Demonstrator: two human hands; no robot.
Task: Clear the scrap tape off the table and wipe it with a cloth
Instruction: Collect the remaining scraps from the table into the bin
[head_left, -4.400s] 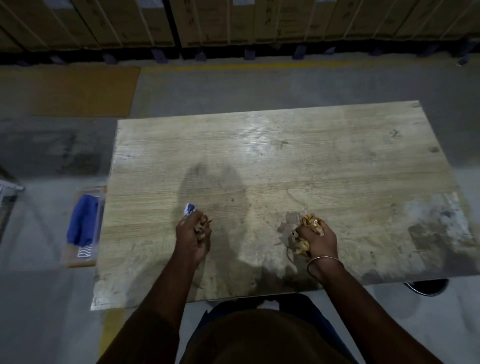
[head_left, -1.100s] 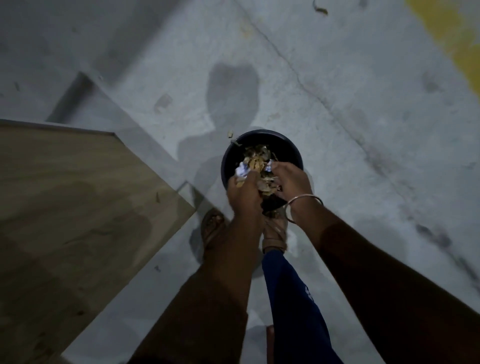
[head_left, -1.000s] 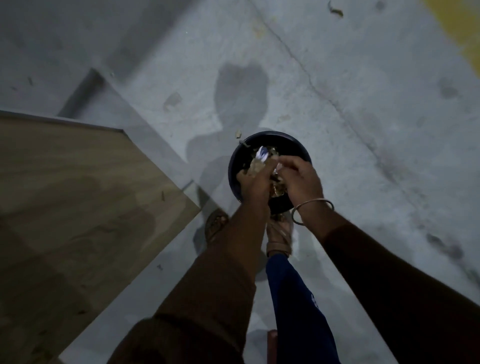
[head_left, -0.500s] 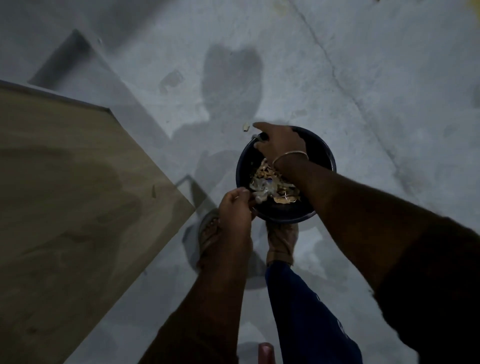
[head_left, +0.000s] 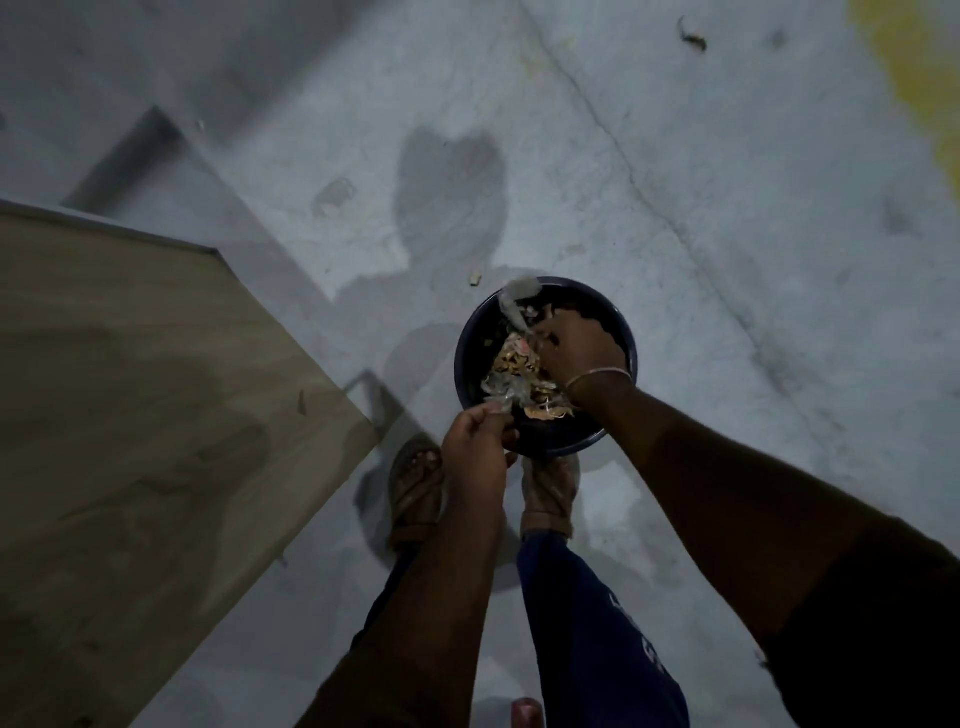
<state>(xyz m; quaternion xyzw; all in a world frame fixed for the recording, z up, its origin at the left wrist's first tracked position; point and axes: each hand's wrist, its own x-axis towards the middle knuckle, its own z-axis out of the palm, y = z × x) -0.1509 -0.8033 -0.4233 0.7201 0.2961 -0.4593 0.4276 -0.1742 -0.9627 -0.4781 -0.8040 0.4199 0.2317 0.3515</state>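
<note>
A round black bin (head_left: 621, 322) stands on the floor to the right of the wooden table (head_left: 130, 415). A crumpled heap of brown and clear scrap tape (head_left: 511, 371) lies inside it. My right hand (head_left: 579, 348) is over the bin's middle, fingers closed on a pale strip of tape (head_left: 517, 299) that reaches up to the far rim. My left hand (head_left: 475, 449) sits at the near rim, its fingertips pinched on a bit of tape at the heap's edge. No cloth is in view.
One small scrap (head_left: 301, 402) lies on the table near its corner. Another bit (head_left: 475, 279) sits on the grey concrete floor just beyond the bin. My sandalled feet (head_left: 415, 488) stand right behind the bin. A yellow floor line (head_left: 914, 78) runs at the top right.
I have turned from the table to the bin, and the tape wads now lie inside it. In the last half second my right hand drew back from the far rim, trailing a strip.
</note>
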